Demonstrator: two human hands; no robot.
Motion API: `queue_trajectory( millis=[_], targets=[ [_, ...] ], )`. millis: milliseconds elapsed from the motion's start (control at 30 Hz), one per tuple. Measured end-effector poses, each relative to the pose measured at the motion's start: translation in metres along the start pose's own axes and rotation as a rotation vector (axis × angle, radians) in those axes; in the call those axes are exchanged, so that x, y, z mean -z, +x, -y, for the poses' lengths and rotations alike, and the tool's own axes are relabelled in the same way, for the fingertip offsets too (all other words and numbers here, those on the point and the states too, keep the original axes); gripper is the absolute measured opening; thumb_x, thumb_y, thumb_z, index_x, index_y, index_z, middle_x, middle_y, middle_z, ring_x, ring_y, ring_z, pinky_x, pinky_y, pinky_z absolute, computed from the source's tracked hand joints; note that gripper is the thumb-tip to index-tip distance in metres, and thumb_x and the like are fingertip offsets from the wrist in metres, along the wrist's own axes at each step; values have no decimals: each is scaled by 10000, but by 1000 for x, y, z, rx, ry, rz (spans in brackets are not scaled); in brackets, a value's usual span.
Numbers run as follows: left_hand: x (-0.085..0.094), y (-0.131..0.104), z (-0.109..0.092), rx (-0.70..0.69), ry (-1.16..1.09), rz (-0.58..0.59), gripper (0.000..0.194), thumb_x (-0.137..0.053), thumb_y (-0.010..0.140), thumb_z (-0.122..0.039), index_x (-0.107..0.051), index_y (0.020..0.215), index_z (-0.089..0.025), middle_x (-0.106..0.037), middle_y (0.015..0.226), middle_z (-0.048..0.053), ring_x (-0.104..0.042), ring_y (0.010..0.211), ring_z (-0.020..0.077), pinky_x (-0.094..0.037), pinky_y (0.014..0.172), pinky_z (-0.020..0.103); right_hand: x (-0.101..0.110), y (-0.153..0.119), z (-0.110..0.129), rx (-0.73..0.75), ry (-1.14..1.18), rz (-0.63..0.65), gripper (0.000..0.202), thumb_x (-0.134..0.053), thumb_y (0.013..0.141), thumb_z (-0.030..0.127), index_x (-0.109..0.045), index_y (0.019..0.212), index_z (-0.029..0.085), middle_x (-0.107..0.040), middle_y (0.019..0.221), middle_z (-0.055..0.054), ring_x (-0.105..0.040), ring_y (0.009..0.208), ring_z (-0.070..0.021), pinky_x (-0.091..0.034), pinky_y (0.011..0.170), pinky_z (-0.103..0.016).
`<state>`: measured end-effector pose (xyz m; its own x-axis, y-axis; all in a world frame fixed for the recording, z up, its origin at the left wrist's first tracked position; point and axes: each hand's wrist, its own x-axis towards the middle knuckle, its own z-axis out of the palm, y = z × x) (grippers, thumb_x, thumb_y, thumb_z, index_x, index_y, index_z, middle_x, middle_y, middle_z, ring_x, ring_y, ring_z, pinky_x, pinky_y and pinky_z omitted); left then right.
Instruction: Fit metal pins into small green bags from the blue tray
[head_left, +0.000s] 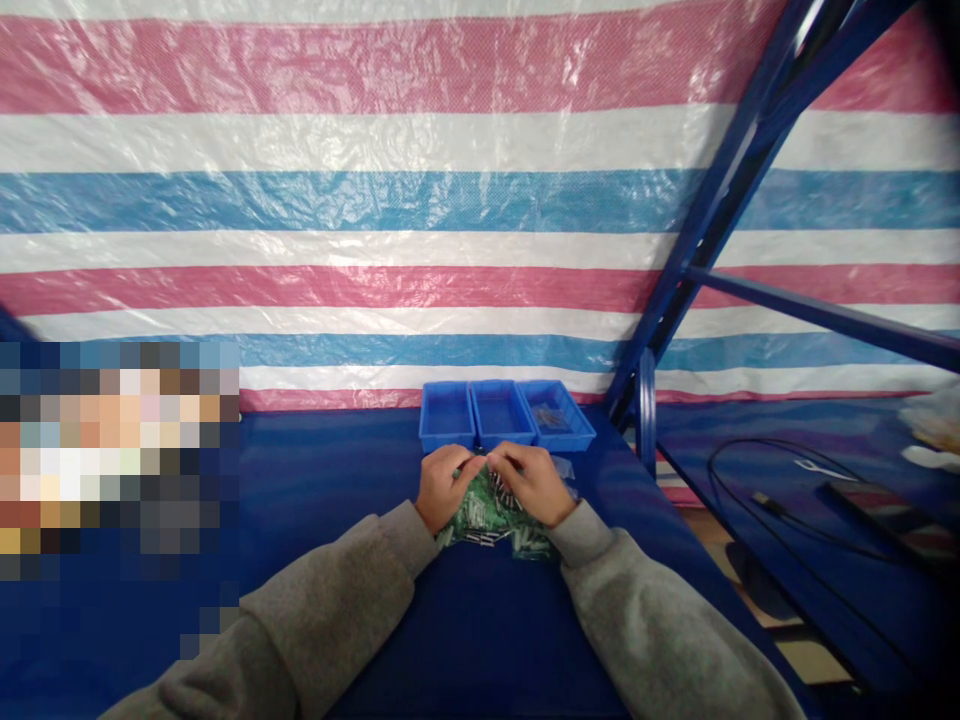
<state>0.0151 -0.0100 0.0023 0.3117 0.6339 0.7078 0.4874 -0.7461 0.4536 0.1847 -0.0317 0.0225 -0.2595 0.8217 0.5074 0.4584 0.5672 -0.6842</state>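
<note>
My left hand [448, 487] and my right hand [534, 486] meet over the blue table, fingers closed in a pinch at the top of a greenish see-through plastic bag [481, 508]. Small silvery metal rods or screws show in and around the bag; their exact kind is too small to make out. Under my right wrist lies another greenish bag [531, 542] of similar pieces. A few shiny pieces [486, 538] show along the near edge. Beyond my right hand a clear plastic bag [564, 468] is partly hidden.
Behind my hands stand three blue bins: a left bin [448, 440], a middle bin [506, 438] and a right bin [570, 438] containing small pieces. A blue metal frame [697, 230] rises at right. Another table there carries a black cable [720, 490]. Pixelation covers the left side.
</note>
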Motion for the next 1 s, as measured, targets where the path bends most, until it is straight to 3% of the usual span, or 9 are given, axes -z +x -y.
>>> queue_trajectory(
  millis=[167,367,533,700,1000],
  targets=[
    [-2,1,0,-43,-57,7,201,-474,889,-277,-609,806,-155,-615,699,31,-548,640,119,-420,633,234,0,1,0,-15,-64,-31,436,-368,929,376,-438,550,172,-407,483,41,-415,474,-87,-300,526,-222],
    [-2,2,0,-73,-44,6,232,-480,889,-261,-597,721,-153,-578,669,28,-531,652,120,-402,633,233,-1,1,-4,-49,-78,-76,502,-351,931,392,-382,482,171,-361,442,42,-376,438,-80,-285,503,-228],
    [-2,1,2,-3,21,3,365,-416,916,-260,-486,574,-151,-484,551,-7,-460,542,95,-340,566,231,1,0,1,-39,-33,-73,277,-449,892,379,-555,738,174,-508,571,22,-462,524,-109,-346,542,-225],
    [-3,1,0,5,8,-3,448,-362,931,-261,-400,497,-160,-406,469,-28,-404,474,83,-309,528,234,2,-1,3,-31,45,-24,192,-463,885,371,-528,866,192,-481,565,39,-444,506,-110,-354,526,-224],
    [-1,0,0,-12,-62,-5,433,-389,922,-262,-388,502,-160,-382,489,-35,-374,462,76,-278,504,240,3,0,4,-16,-6,21,429,-368,924,403,-420,562,180,-425,496,37,-405,494,-95,-329,536,-223]
  ],
)
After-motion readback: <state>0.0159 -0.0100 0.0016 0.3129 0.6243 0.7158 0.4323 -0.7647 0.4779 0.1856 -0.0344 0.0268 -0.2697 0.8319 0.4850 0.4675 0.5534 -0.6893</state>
